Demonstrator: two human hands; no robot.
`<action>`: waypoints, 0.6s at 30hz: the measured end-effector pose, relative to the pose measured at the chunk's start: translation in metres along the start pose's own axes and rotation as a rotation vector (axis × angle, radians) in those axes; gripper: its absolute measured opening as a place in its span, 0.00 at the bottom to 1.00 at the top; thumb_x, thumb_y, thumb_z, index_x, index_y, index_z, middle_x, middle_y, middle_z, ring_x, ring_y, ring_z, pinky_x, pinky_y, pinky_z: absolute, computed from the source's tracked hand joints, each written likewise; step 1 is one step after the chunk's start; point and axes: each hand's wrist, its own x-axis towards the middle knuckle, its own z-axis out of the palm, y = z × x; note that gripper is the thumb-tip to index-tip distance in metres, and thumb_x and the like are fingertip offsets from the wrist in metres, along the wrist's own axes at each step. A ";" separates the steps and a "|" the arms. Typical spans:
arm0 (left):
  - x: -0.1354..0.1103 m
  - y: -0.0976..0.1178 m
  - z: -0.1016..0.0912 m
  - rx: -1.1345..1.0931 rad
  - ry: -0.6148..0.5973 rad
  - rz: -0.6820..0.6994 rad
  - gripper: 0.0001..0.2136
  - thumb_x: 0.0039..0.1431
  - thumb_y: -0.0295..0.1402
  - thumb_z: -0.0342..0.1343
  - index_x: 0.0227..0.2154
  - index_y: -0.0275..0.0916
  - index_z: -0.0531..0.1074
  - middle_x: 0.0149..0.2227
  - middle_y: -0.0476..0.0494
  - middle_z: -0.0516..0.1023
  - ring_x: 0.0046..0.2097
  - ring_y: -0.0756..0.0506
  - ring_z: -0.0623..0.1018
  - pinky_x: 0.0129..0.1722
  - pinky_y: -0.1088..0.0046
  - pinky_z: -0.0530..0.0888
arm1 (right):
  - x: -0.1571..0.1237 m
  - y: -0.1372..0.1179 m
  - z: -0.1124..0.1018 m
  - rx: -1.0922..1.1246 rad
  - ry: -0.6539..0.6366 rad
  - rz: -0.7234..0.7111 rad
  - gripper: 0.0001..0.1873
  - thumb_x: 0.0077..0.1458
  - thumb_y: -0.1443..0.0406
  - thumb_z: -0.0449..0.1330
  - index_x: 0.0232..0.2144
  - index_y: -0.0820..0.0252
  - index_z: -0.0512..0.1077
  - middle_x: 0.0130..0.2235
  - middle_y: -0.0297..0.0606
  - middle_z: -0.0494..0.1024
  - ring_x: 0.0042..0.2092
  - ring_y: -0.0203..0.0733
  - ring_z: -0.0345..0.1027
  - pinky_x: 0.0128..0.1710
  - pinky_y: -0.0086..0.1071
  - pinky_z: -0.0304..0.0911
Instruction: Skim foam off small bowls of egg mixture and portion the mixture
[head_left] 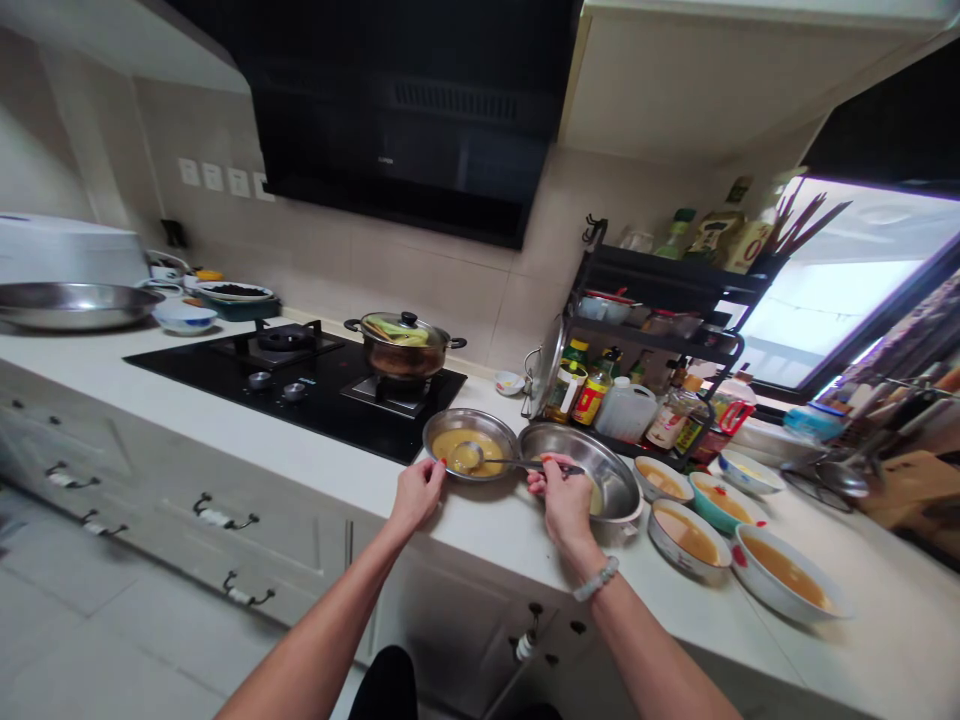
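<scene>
A small metal bowl [504,428] of yellowish liquid stands on the counter in front of the hob. My left hand [417,497] pinches its near left rim. My right hand [564,497] is closed around the dark handle of a ladle [466,457], whose round head lies in the yellowish liquid. Beneath my right hand sits a larger metal basin [619,475], right beside the small bowl; a little pale liquid shows at its bottom, partly hidden by the hand.
Several bowls of orange-brown liquid, including a large white bowl [780,595], stand to the right. Behind them is a black rack [652,335] of bottles. A lidded pot [405,350] sits on the hob [330,415]. A wide metal pan [75,305] lies far left.
</scene>
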 end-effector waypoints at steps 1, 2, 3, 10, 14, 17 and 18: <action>0.000 0.000 0.000 0.002 -0.001 0.000 0.19 0.57 0.45 0.44 0.18 0.38 0.68 0.16 0.50 0.67 0.22 0.50 0.65 0.24 0.75 0.58 | 0.000 -0.002 -0.001 0.020 0.013 0.010 0.17 0.42 0.56 0.63 0.30 0.63 0.68 0.17 0.33 0.73 0.17 0.36 0.67 0.15 0.25 0.63; 0.000 0.000 0.000 0.005 -0.003 0.000 0.20 0.57 0.45 0.44 0.18 0.38 0.68 0.16 0.50 0.67 0.22 0.50 0.65 0.24 0.75 0.58 | 0.001 -0.005 -0.002 0.036 0.025 0.014 0.16 0.42 0.57 0.63 0.30 0.63 0.68 0.16 0.33 0.73 0.17 0.36 0.67 0.15 0.25 0.63; 0.000 0.000 0.000 0.007 -0.004 0.001 0.20 0.57 0.45 0.44 0.18 0.38 0.68 0.17 0.50 0.68 0.22 0.50 0.66 0.24 0.75 0.58 | 0.001 -0.007 -0.004 0.049 0.036 0.016 0.16 0.41 0.57 0.64 0.30 0.63 0.68 0.16 0.33 0.73 0.17 0.36 0.67 0.15 0.25 0.62; 0.000 0.000 0.000 0.023 -0.008 0.004 0.20 0.57 0.45 0.43 0.18 0.38 0.67 0.17 0.50 0.68 0.23 0.50 0.66 0.25 0.75 0.59 | 0.012 -0.030 -0.030 0.126 0.094 -0.004 0.14 0.39 0.60 0.65 0.27 0.62 0.68 0.17 0.30 0.72 0.18 0.36 0.68 0.16 0.26 0.62; 0.000 -0.001 0.000 0.030 -0.007 -0.011 0.20 0.57 0.46 0.43 0.18 0.38 0.67 0.17 0.49 0.69 0.22 0.50 0.67 0.25 0.75 0.59 | 0.024 -0.043 -0.057 0.137 0.157 -0.034 0.13 0.36 0.62 0.65 0.26 0.62 0.67 0.18 0.30 0.72 0.19 0.36 0.68 0.16 0.26 0.61; 0.000 -0.001 0.000 0.030 -0.006 -0.007 0.20 0.57 0.46 0.43 0.18 0.38 0.67 0.17 0.49 0.69 0.23 0.50 0.67 0.25 0.75 0.59 | 0.033 -0.049 -0.079 0.103 0.228 -0.068 0.13 0.36 0.62 0.64 0.26 0.61 0.68 0.18 0.31 0.71 0.20 0.37 0.67 0.16 0.27 0.61; 0.000 -0.001 0.000 0.029 -0.005 -0.003 0.20 0.57 0.46 0.43 0.18 0.38 0.68 0.17 0.49 0.70 0.23 0.50 0.67 0.25 0.75 0.59 | 0.035 -0.049 -0.087 0.074 0.258 -0.085 0.13 0.36 0.62 0.64 0.27 0.61 0.68 0.18 0.31 0.72 0.20 0.37 0.67 0.16 0.28 0.61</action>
